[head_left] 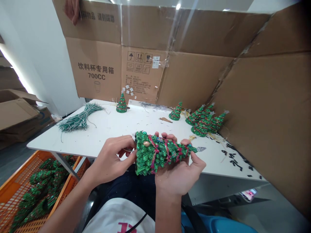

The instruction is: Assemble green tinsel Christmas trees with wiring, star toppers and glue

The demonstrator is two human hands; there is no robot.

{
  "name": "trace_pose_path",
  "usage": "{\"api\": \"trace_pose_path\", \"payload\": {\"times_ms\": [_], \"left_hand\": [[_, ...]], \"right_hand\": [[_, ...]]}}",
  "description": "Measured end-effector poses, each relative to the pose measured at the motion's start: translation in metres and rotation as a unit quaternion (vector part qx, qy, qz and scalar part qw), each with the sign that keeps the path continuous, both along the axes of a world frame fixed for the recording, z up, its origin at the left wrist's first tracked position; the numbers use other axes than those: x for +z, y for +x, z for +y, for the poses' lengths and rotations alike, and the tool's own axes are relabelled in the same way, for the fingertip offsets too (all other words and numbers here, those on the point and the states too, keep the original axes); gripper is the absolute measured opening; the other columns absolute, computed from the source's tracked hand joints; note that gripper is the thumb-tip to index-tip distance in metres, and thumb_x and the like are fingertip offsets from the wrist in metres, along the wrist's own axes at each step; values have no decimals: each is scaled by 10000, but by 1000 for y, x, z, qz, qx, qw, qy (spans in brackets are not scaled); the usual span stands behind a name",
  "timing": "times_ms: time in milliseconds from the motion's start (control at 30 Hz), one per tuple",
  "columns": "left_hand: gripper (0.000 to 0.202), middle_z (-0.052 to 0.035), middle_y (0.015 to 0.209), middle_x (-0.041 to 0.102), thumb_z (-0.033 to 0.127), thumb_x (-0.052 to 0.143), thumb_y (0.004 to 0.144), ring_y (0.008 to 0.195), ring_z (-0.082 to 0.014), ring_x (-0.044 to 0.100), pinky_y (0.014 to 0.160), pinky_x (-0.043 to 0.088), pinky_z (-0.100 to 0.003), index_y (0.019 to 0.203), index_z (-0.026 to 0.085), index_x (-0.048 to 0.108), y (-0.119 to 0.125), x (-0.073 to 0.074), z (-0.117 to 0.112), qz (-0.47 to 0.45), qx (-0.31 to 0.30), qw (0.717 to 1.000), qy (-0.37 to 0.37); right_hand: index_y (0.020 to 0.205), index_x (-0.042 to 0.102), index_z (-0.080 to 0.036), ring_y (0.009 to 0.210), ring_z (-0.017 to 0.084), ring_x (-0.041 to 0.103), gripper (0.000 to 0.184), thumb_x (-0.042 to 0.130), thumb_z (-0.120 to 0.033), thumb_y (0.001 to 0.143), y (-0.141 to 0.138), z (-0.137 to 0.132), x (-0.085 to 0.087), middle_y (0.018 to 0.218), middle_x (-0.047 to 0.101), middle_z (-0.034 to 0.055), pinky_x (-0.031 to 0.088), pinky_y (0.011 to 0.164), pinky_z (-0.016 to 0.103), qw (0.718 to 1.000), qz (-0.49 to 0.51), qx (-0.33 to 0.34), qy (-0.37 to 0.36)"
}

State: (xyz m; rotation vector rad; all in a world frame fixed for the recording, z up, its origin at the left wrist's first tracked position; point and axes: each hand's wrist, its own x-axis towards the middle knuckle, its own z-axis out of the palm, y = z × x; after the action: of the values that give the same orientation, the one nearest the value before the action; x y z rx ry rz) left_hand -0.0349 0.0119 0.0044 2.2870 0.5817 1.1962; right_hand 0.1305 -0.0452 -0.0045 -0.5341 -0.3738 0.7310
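The person's left hand [109, 159] and right hand [178, 173] together hold a glittery green Christmas-tree ornament [159, 153] on its side in front of their body, just above the near edge of a white table [109, 127]. Its tip points right, and red tinsel [167, 150] winds around it. The left hand's fingers curl firmly around the wide end, with the thumb pressed against the side. The right hand cradles the ornament from below, its fingers rising behind and its thumb resting on top near the tip. On the table lie a bundle of green wires [80, 118] and three or more upright glitter trees [176, 111], with black snippets [232, 155] at the right. A tall cardboard sheet [143, 71] stands behind, and an orange plastic crate [70, 181] of green trees sits at lower left.
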Motion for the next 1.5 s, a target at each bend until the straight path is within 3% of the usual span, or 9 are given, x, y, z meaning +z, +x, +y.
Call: {"api": "trace_pose_path", "payload": {"times_ms": [100,233,400,533,667,833,1067,1200,1500], "left_hand": [[262,13,736,601,262,572,1059,650,-126,461,614,409,-252,809,196,611,1,2,-3,-4,8,999,-48],[491,-20,736,579,451,369,1143,691,-171,490,657,439,-307,760,206,554,1,1,-8,-32,23,991,-126],[590,-38,774,594,606,294,1134,711,-194,504,668,468,-330,809,215,593,2,-1,-18,-44,-37,980,-192],[452,-56,947,679,588,454,1112,857,-213,581,876,526,-353,932,220,647,12,0,-28,-59,-8,981,-183],[367,-99,1240,710,498,429,1144,1120,-240,636,1063,498,-364,1185,224,671,24,-6,-33,-110,27,977,-179],[415,-109,1244,709,463,346,1166,1120,-239,648,1079,483,-356,1213,207,669,32,-14,-31,-155,106,971,-147],[361,-92,1116,693,423,395,1157,1037,-235,634,1035,480,-350,1131,190,669,29,-22,-27,-187,114,973,-71],[365,-85,1162,708,402,391,1164,1068,-227,650,1014,484,-333,1235,203,689,28,-21,-25,-190,95,975,-72],[399,-102,1351,713,412,383,1171,1109,-220,667,1043,484,-335,1334,205,683,26,-21,-24,-182,82,977,-76]], "right_hand": [[929,582,-319,1031,314,798,205,419,-443,937,0,-2,1,931,756,17,574,1075,681,1000,27,8,11],[926,614,-319,1074,306,788,239,411,-446,935,-1,-2,0,946,774,22,538,1138,682,999,35,16,35],[946,610,-328,1096,311,779,244,403,-457,936,-3,0,-1,964,774,21,529,1140,694,999,29,20,23],[943,605,-330,1115,307,766,253,386,-457,935,-1,-2,-2,966,762,19,528,1135,683,999,8,30,23],[932,647,-314,1315,327,689,250,432,-437,897,4,-6,-1,1036,770,34,455,1215,664,994,-21,97,39],[920,709,-282,1335,323,685,236,536,-425,848,3,-8,4,1168,807,50,341,1310,618,988,43,150,1],[911,754,-267,1156,267,774,244,556,-377,820,3,-10,8,1097,842,59,494,1214,511,975,108,188,-36],[906,762,-253,1090,228,790,243,560,-345,807,5,-12,9,1027,845,50,594,1079,424,973,122,196,-25],[876,777,-248,1060,248,798,244,551,-326,828,4,-12,10,1004,847,44,652,980,408,974,107,197,-10]]}}
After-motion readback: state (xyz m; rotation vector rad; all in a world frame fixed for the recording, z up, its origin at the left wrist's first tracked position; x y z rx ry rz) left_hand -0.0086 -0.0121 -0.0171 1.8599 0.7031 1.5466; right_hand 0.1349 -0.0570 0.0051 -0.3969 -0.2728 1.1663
